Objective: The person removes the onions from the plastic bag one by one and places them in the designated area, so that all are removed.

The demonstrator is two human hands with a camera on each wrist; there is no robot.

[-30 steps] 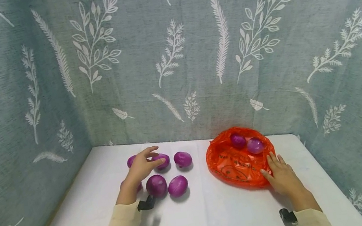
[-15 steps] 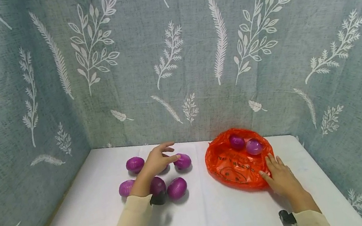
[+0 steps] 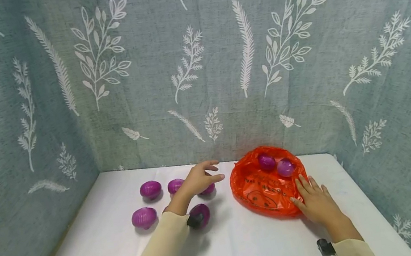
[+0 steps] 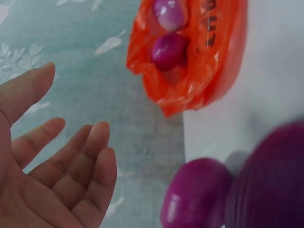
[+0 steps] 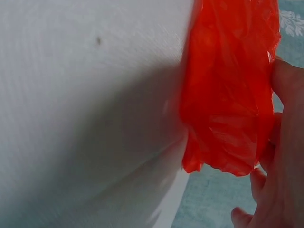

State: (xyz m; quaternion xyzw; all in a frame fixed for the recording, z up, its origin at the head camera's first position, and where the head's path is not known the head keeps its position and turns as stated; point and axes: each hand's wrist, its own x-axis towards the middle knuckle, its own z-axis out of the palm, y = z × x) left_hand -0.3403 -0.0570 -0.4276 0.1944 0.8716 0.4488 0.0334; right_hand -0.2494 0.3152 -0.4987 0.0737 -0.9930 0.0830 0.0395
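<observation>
- Two purple onions (image 3: 150,189) (image 3: 144,217) lie far left on the white table (image 3: 250,247).
- The left hand (image 3: 199,179) hovers open, fingers spread, over another onion (image 3: 208,189), holding nothing.
- The orange bag (image 3: 258,187) holds two onions (image 3: 266,161).
- The right hand (image 3: 315,202) rests flat, fingers straight, on the bag's near edge.
</observation>
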